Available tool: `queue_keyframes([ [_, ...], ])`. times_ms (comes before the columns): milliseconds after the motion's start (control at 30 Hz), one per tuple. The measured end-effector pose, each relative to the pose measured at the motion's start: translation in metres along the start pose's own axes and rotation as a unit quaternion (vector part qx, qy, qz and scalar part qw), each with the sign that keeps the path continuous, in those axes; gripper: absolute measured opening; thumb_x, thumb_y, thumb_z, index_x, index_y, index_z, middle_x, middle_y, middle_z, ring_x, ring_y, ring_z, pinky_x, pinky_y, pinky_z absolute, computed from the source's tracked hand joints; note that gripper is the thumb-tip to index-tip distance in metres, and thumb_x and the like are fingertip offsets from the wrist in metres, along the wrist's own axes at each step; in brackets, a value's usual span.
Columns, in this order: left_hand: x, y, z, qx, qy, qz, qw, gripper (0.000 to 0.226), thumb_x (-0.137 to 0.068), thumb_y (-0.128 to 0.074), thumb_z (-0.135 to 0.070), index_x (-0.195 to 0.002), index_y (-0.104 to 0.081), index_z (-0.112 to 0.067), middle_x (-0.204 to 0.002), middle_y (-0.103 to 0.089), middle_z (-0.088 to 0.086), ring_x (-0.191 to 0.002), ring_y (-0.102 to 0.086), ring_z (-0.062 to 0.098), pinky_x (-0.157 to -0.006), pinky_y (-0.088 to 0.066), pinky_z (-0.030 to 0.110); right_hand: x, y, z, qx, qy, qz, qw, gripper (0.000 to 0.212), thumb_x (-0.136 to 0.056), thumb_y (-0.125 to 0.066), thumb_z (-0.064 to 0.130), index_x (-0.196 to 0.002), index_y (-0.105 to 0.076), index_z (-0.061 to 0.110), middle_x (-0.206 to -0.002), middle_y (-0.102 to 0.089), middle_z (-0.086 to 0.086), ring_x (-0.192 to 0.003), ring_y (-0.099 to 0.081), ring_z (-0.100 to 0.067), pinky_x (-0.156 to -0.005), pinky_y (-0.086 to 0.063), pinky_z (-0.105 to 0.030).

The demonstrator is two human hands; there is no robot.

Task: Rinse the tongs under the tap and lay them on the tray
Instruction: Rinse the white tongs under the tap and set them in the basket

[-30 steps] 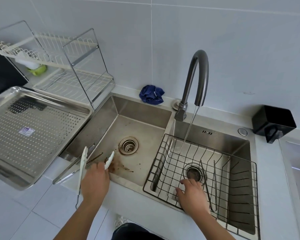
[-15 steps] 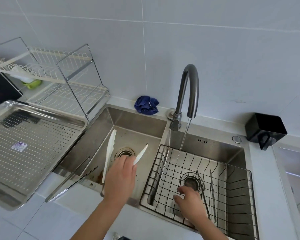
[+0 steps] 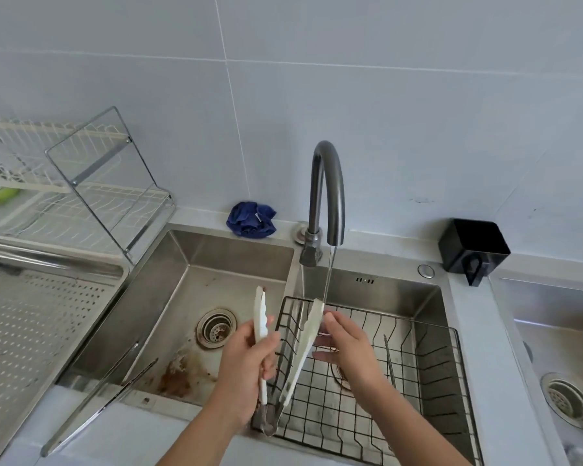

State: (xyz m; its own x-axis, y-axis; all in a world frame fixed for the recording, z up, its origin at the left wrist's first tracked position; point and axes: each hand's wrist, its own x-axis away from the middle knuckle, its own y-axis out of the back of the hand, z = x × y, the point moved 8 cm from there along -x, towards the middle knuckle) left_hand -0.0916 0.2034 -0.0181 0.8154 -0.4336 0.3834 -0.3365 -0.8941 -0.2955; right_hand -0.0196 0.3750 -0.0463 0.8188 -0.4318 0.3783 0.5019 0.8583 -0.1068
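Observation:
My left hand [image 3: 246, 368] grips white-tipped tongs [image 3: 302, 341], held upright and spread over the divider between the two basins. Their right tip sits in the thin stream of water falling from the dark curved tap [image 3: 327, 193]. My right hand [image 3: 345, 348] is open, with its fingers against that right arm just below the stream. The perforated steel tray [image 3: 37, 334] lies at the left on the counter.
All-metal tongs [image 3: 98, 398] lean across the left basin's front edge. Another thin metal pair [image 3: 388, 358] rests in the black wire basket [image 3: 428, 375] in the right basin. A blue cloth [image 3: 251, 219], a black box [image 3: 472, 248] and a dish rack [image 3: 81, 193] line the back.
My left hand lifted the white-tipped tongs from the left basin and carried them right, into the stream. My right hand rose out of the wire basket to touch them.

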Motion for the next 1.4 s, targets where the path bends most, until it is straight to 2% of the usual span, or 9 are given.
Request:
queue_keyframes([
  [167,0.007,-0.001,-0.008,-0.187,-0.052,-0.017,0.981,0.03,-0.088,-0.071,-0.01,-0.096,-0.069,-0.038,-0.061,-0.06,-0.008,-0.051,-0.051,0.012,-0.049,-0.047,0.024,0.0,-0.01,0.016,0.045,0.069,-0.049,0.995,0.019,-0.1,-0.059,0.031,-0.116,-0.068,0.026,-0.088,-0.076,-0.011,-0.08,-0.076,-0.028,-0.06,-0.064,-0.039],
  [333,0.007,-0.005,0.009,-0.298,-0.044,0.007,0.954,0.047,-0.076,-0.079,-0.017,-0.11,-0.06,-0.043,-0.105,-0.066,-0.022,-0.098,-0.06,-0.008,-0.078,-0.051,0.015,-0.015,-0.004,0.025,0.015,0.067,-0.137,0.988,0.024,-0.099,-0.055,0.008,-0.114,-0.068,0.021,-0.083,-0.077,-0.003,-0.07,-0.076,-0.022,-0.052,-0.06,-0.034],
  [567,-0.001,-0.004,0.013,-0.299,-0.034,0.032,0.953,0.049,-0.083,-0.062,-0.012,-0.102,-0.061,-0.057,-0.075,-0.064,-0.015,-0.056,-0.051,0.001,-0.053,-0.044,0.017,-0.03,-0.019,0.031,0.032,0.072,-0.121,0.99,0.034,-0.097,-0.056,0.006,-0.119,-0.068,0.029,-0.091,-0.076,-0.002,-0.075,-0.074,-0.022,-0.057,-0.064,-0.041],
  [733,-0.007,0.008,0.013,-0.287,-0.021,0.033,0.957,0.042,-0.076,-0.063,-0.021,-0.101,-0.063,-0.055,-0.078,-0.066,-0.014,-0.061,-0.054,0.001,-0.059,-0.05,0.023,-0.029,-0.025,0.034,0.056,0.111,-0.157,0.98,0.023,-0.097,-0.064,0.015,-0.113,-0.072,0.031,-0.079,-0.075,0.008,-0.063,-0.07,-0.011,-0.051,-0.06,-0.03],
  [900,-0.013,0.013,0.015,-0.304,-0.017,0.041,0.952,0.041,-0.079,-0.064,-0.02,-0.1,-0.064,-0.055,-0.091,-0.071,-0.012,-0.072,-0.063,0.009,-0.066,-0.055,0.03,-0.036,-0.021,0.035,-0.012,0.083,-0.179,0.98,0.024,-0.099,-0.064,0.02,-0.082,-0.079,0.027,-0.071,-0.075,0.001,-0.057,-0.066,-0.009,-0.047,-0.054,-0.026],
  [1067,-0.017,0.013,0.018,-0.275,0.006,0.037,0.961,0.036,-0.072,-0.063,-0.025,-0.098,-0.069,-0.049,-0.086,-0.07,0.011,-0.068,-0.059,0.017,-0.059,-0.047,0.034,-0.023,-0.017,0.03,0.026,0.122,-0.242,0.962,0.02,-0.094,-0.071,0.021,-0.09,-0.076,0.04,-0.074,-0.075,0.007,-0.057,-0.068,-0.011,-0.045,-0.056,-0.028],
  [1200,-0.014,0.007,0.024,-0.248,0.034,0.045,0.967,0.03,-0.065,-0.063,-0.031,-0.09,-0.071,-0.046,-0.077,-0.064,0.012,-0.071,-0.058,0.021,-0.061,-0.046,0.037,-0.03,-0.011,0.027,0.04,0.112,-0.238,0.964,0.021,-0.093,-0.071,0.012,-0.104,-0.079,0.028,-0.078,-0.076,0.007,-0.062,-0.068,-0.012,-0.055,-0.061,-0.044],
  [1333,-0.017,0.004,0.023,-0.241,0.041,0.043,0.969,0.028,-0.07,-0.062,-0.024,-0.087,-0.071,-0.044,-0.072,-0.068,0.006,-0.069,-0.059,0.021,-0.061,-0.047,0.036,-0.035,-0.018,0.015,-0.056,0.06,-0.189,0.979,0.036,-0.089,-0.066,-0.002,-0.109,-0.074,0.027,-0.087,-0.08,0.006,-0.067,-0.071,-0.005,-0.054,-0.054,-0.021],
  [1400,-0.016,0.003,0.024,-0.245,0.046,0.049,0.967,0.026,-0.069,-0.062,-0.024,-0.087,-0.071,-0.042,-0.073,-0.065,0.005,-0.069,-0.057,0.018,-0.06,-0.046,0.035,-0.037,-0.015,0.016,-0.038,0.044,-0.183,0.981,0.023,-0.091,-0.066,0.004,-0.103,-0.073,0.023,-0.081,-0.079,0.003,-0.061,-0.07,-0.006,-0.049,-0.053,-0.022],
])
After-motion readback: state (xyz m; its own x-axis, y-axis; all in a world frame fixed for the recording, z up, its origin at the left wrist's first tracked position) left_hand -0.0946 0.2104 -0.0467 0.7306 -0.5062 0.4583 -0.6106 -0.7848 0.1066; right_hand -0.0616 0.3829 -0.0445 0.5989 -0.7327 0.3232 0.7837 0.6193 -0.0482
